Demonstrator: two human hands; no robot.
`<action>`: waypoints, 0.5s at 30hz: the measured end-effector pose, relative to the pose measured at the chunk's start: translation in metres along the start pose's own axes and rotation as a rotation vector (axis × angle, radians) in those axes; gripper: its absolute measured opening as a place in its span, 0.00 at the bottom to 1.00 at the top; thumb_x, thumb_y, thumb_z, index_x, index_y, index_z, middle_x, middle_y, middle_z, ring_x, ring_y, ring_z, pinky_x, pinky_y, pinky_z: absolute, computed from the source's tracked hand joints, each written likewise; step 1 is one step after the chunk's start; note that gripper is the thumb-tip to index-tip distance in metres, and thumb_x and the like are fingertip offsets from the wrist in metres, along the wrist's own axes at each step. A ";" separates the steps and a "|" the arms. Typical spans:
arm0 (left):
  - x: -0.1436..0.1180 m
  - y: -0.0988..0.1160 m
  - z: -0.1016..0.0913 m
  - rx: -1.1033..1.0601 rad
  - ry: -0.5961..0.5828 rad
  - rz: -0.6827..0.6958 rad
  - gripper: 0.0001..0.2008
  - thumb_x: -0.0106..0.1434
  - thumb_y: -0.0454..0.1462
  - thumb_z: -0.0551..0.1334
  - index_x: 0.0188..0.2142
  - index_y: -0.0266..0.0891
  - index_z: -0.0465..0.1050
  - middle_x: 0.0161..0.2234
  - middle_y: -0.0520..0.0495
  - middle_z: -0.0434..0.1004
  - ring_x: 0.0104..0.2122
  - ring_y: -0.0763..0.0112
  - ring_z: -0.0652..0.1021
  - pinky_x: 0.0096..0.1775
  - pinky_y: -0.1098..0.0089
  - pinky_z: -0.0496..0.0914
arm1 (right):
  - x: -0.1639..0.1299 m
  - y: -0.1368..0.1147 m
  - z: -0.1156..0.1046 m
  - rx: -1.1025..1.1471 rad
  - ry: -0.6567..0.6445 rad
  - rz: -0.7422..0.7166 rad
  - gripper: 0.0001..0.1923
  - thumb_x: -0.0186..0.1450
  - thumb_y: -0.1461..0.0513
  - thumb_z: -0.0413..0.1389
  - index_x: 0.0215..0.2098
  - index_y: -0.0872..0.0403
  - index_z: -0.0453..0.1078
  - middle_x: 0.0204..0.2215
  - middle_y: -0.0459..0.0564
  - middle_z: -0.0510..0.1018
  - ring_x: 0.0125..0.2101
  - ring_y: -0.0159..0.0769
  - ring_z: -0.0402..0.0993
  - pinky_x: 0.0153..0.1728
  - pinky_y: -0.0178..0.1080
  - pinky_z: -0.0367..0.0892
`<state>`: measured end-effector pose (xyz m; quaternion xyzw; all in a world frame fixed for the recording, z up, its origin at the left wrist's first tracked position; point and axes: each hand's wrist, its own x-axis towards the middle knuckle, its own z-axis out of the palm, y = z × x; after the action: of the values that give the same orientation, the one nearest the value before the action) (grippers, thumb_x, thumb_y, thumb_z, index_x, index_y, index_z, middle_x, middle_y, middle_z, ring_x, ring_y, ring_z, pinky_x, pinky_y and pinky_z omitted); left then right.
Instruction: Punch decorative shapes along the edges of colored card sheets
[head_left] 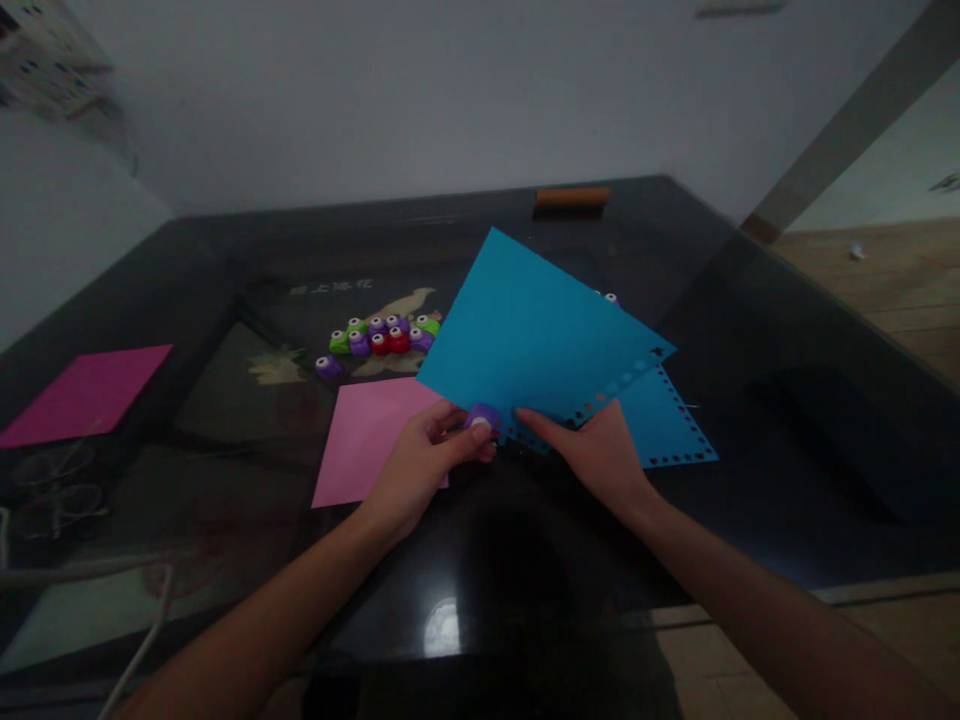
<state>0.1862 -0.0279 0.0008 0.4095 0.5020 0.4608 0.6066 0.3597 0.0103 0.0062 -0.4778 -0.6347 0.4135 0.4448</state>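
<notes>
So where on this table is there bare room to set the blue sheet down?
Bare dark table lies right of the punched blue sheets, and between the magenta sheet and the pink sheet. It is crowded around the punches and both hands.

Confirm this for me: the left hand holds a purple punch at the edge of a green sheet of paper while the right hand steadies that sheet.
Not quite. In the head view the sheet is blue, not green. The rest holds: the left hand holds a purple punch at the sheet's edge while the right hand steadies that sheet.
</notes>
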 end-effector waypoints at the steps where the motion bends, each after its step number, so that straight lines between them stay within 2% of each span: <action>1: 0.000 0.000 0.000 -0.006 -0.002 -0.003 0.14 0.54 0.42 0.67 0.36 0.36 0.71 0.29 0.50 0.73 0.28 0.72 0.74 0.34 0.70 0.68 | 0.000 0.000 0.000 0.003 -0.010 0.004 0.11 0.55 0.59 0.61 0.36 0.54 0.75 0.33 0.52 0.81 0.37 0.45 0.78 0.44 0.47 0.70; 8: 0.000 0.002 0.002 -0.011 -0.006 0.002 0.12 0.53 0.40 0.66 0.33 0.35 0.71 0.27 0.51 0.71 0.26 0.75 0.70 0.31 0.72 0.65 | 0.001 -0.001 -0.002 0.007 -0.055 0.009 0.05 0.55 0.61 0.61 0.30 0.53 0.74 0.33 0.51 0.82 0.33 0.43 0.78 0.41 0.45 0.72; 15: 0.000 0.000 0.001 -0.021 -0.015 -0.013 0.12 0.54 0.41 0.67 0.34 0.35 0.70 0.27 0.52 0.69 0.26 0.74 0.70 0.30 0.72 0.64 | 0.001 0.002 -0.001 -0.005 -0.040 0.001 0.06 0.55 0.60 0.61 0.31 0.54 0.74 0.33 0.52 0.82 0.33 0.43 0.78 0.42 0.45 0.71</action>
<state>0.1873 -0.0275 0.0011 0.4031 0.4953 0.4590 0.6176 0.3610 0.0115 0.0051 -0.4709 -0.6444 0.4215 0.4304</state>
